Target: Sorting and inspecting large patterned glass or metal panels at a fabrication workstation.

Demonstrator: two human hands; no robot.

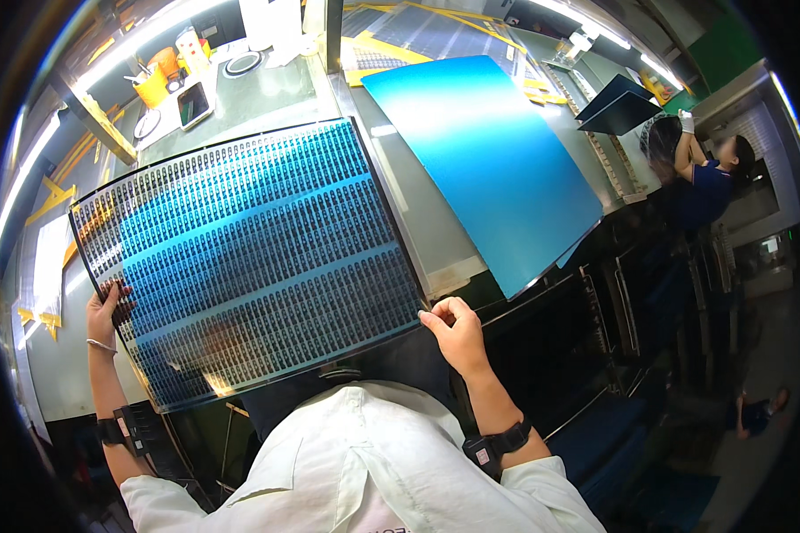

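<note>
A large, thin, glossy sheet (258, 258), patterned with rows of small dark repeated shapes, is held tilted in front of my body. Through or on it show bright blue bands. My left hand (105, 313) grips its left edge, with some fingers behind it. At the near right corner my right hand (456, 330) pinches the sheet between thumb and forefinger. To the right of the sheet lies a stack of plain blue sheets (489, 160), slightly fanned at its near end.
A phone (194, 105), a yellow cup (151, 89) and a black ring (243, 64) rest on the worktable (285, 93) beyond the sheet. Yellow-edged transparent sheets (444, 35) lie at the back. On the right a co-worker (715, 182) handles a dark panel (620, 105).
</note>
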